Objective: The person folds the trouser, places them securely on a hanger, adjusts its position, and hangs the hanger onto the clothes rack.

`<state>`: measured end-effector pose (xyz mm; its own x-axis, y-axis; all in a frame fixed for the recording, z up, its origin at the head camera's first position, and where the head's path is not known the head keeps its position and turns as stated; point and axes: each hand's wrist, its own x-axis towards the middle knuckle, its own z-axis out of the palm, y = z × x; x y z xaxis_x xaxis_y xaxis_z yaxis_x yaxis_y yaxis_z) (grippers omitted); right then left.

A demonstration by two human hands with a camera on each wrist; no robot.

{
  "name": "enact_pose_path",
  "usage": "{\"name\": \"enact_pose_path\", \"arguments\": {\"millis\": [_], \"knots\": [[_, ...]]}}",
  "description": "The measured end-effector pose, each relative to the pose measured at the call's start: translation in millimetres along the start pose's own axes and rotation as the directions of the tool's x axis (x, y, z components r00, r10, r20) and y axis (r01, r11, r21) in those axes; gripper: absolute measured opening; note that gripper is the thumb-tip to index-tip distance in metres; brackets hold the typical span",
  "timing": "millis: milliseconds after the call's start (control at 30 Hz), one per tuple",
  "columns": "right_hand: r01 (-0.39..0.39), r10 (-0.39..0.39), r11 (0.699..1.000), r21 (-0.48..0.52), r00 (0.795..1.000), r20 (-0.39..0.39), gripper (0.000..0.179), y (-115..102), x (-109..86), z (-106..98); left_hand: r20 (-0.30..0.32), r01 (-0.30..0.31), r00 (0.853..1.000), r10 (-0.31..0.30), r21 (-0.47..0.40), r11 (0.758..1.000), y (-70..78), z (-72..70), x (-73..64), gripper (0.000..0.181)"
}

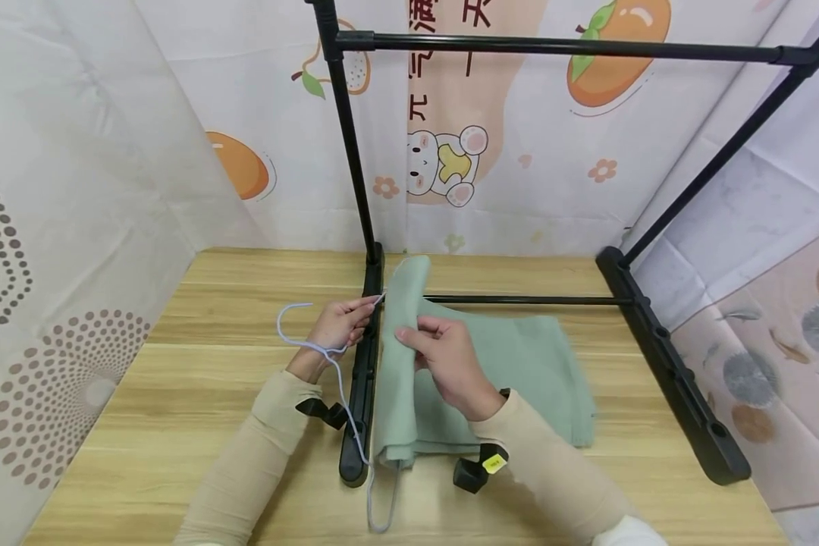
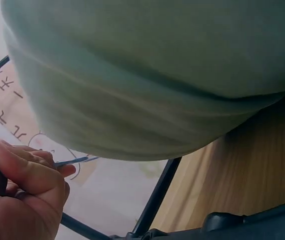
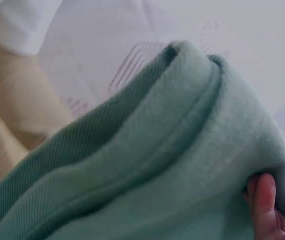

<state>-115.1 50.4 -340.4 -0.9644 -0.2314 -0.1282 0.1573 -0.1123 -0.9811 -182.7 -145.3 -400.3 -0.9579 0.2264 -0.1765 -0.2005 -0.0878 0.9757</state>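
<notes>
A pale blue clothes hanger (image 1: 327,353) is tilted, its hook out to the left and one end looping below the cloth. My left hand (image 1: 341,327) grips its upper arm near the rack's left foot; the left wrist view shows the wire (image 2: 72,161) between curled fingers. Green folded cloth (image 1: 512,371), perhaps a garment, lies over the hanger, with a raised flap along its left side. With thumb and fingers, my right hand (image 1: 453,368) pinches the flap's right edge. Cloth covers part of the hanger. In the right wrist view the right hand's fingertips (image 3: 266,195) press into the fabric.
A black rack (image 1: 560,47) stands over the wooden table (image 1: 246,288), with a low crossbar (image 1: 525,300) behind the cloth. Its left foot (image 1: 364,379) runs beneath my left hand; the right foot (image 1: 676,371) lies beyond the cloth. Printed curtains (image 1: 300,189) hang around the table.
</notes>
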Motion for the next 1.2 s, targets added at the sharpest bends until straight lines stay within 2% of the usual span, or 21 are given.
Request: {"name": "enact_pose_path", "arguments": {"millis": [200,333,433,633,867,1100,1200], "knots": [[-0.033,0.027,0.990,0.139,0.998,0.049,0.033,-24.4,-15.3,1.8,-0.010,-0.036,0.999,0.036,0.026,0.999,-3.5,1.3,-0.4,0.040],[-0.034,0.024,0.983,0.180,0.998,0.057,0.027,-35.6,-20.7,-2.6,-0.010,-0.017,1.000,0.017,0.056,0.998,-6.5,0.6,-2.9,0.040],[-0.022,0.014,0.986,0.167,0.999,0.047,0.013,-42.8,-14.9,-16.3,-0.036,-0.007,0.999,0.009,0.047,0.999,-3.9,-2.3,-1.8,0.039],[-0.027,0.026,0.997,0.068,1.000,0.016,0.020,-46.5,-6.7,-59.4,-0.092,0.018,0.996,-0.010,0.083,0.996,2.5,-10.5,1.1,0.039],[-0.044,0.041,0.999,-0.027,0.996,-0.082,0.013,-28.1,-0.9,-109.5,-0.123,0.055,0.991,-0.044,0.091,0.994,2.8,-19.7,3.8,0.038],[-0.133,0.105,0.982,-0.137,0.975,-0.195,0.050,4.3,-5.1,-157.4,-0.127,0.081,0.990,-0.068,0.096,0.992,0.5,-19.8,8.9,0.039],[-0.187,0.143,0.964,-0.191,0.965,-0.221,0.055,21.8,-2.7,-174.1,-0.131,0.086,0.989,-0.071,0.111,0.990,1.2,-20.4,11.2,0.038]]}}
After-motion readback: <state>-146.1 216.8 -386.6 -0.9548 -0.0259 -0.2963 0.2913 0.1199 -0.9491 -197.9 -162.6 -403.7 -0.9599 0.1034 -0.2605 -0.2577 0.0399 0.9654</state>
